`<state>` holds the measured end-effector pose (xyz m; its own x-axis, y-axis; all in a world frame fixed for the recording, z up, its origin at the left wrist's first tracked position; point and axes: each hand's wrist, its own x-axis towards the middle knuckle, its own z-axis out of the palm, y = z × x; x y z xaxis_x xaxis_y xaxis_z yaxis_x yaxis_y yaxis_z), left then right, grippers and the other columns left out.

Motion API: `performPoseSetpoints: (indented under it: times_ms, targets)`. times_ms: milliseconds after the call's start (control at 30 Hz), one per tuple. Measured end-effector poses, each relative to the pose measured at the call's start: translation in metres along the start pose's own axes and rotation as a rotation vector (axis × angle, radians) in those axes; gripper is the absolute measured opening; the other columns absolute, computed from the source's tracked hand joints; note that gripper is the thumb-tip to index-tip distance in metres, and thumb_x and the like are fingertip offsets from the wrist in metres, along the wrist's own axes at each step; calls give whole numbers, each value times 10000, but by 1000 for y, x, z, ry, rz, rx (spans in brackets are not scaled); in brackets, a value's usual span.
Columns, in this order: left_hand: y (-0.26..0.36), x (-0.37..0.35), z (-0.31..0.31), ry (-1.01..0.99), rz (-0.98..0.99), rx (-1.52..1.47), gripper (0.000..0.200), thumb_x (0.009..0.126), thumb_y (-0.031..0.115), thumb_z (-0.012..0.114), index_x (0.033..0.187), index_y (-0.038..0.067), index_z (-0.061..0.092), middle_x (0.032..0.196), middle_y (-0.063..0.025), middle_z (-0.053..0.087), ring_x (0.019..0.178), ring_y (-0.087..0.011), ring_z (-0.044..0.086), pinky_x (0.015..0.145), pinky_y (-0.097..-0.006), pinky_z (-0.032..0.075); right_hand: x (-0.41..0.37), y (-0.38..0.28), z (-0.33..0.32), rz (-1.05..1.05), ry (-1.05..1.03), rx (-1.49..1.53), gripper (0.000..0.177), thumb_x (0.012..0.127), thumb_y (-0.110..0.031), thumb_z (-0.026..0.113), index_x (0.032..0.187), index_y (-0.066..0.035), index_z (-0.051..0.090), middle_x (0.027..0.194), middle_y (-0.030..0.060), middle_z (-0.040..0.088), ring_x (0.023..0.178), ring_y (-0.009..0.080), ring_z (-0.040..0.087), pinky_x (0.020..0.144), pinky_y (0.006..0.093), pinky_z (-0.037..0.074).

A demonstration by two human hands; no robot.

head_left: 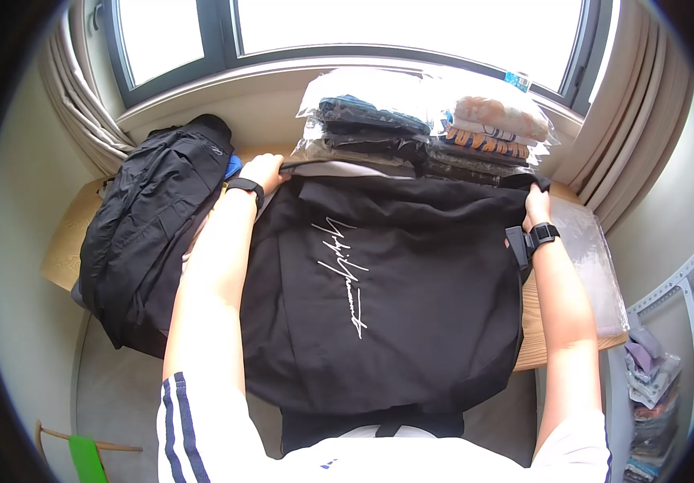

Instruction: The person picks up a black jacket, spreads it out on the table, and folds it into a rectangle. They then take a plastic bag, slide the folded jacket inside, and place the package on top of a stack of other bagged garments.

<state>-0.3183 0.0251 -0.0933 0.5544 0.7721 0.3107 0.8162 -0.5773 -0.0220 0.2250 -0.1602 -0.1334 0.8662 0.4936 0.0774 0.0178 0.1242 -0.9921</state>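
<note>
A black garment (411,274) with white handwritten-style lettering is spread in front of me, its lower part hanging over the table's near edge. My left hand (265,171) has its fingers closed on the upper left edge of the cloth. At the upper right corner, my right hand (538,205) pinches a bunched fold of the same garment. The cloth sags loosely between both hands, and a pale strip of fabric (347,169) shows along its top edge. What kind of garment it is cannot be made out. Dark bands circle both wrists, the right one carrying a small grey device.
Dark clothes (153,233) lie heaped at the table's left end. Behind the garment stand stacks of bagged folded clothes (371,121) below the window. Clear plastic bags (584,266) lie on the wooden table (61,237) at right. A white shelf (685,298) holds packed clothes.
</note>
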Motion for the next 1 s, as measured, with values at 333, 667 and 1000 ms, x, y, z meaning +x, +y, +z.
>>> performPoseSetpoints:
  times_ms: [333, 667, 1000]
  targets:
    - [-46, -14, -21, -156, -16, -307, 535, 759, 280, 739, 1189, 15, 565, 1151, -169, 607, 1125, -278, 549, 974, -358, 419, -116, -50, 66, -334, -633, -467, 438, 775, -166, 663, 1162, 7, 556, 1079, 108, 595, 1019, 166, 536, 892, 267, 416]
    - [-33, -146, -84, -442, -112, -461, 594, 617, 133, 805, 1170, 77, 597, 1078, -52, 587, 932, -174, 549, 831, -309, 459, -224, 0, 144, -555, -1156, -772, 561, 785, -173, 681, 1278, -27, 456, 1175, 172, 538, 876, 211, 604, 829, 335, 480]
    - [-83, -129, -64, -143, -136, -352, 131, 803, 71, 604, 882, -19, 658, 811, -102, 666, 790, -196, 642, 734, -318, 487, -186, -16, 165, -224, -818, -526, 190, 873, -153, 573, 966, 5, 620, 735, 97, 622, 620, 189, 633, 563, 305, 482]
